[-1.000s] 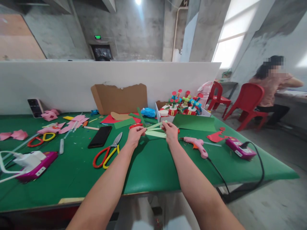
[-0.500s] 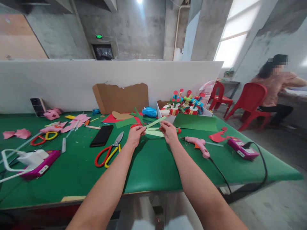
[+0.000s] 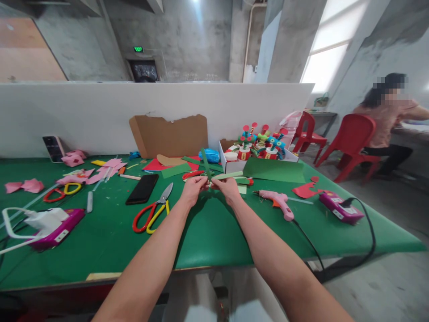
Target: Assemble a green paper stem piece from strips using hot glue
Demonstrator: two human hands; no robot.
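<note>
Both my arms reach out over the green table (image 3: 214, 232). My left hand (image 3: 193, 188) is closed in a pinch on a dark green paper strip (image 3: 205, 163) that sticks up from the fingers. My right hand (image 3: 228, 188) is closed on a light green paper strip (image 3: 231, 175) that runs to the right. The two hands almost touch, and the strips cross between them. A small folded green piece hangs at the fingertips. More green and red paper pieces lie just behind the hands.
Red-and-yellow scissors (image 3: 152, 212) and a black phone (image 3: 142, 188) lie left of my hands. A pink glue gun (image 3: 276, 201) and a magenta device (image 3: 341, 208) with a black cable lie to the right. A white box of craft figures (image 3: 258, 150) stands behind. A person sits at far right.
My hands have come closer together. The dark green strip now stands upright in my left hand, and the light green strip has swung from pointing up-right to nearly level.
</note>
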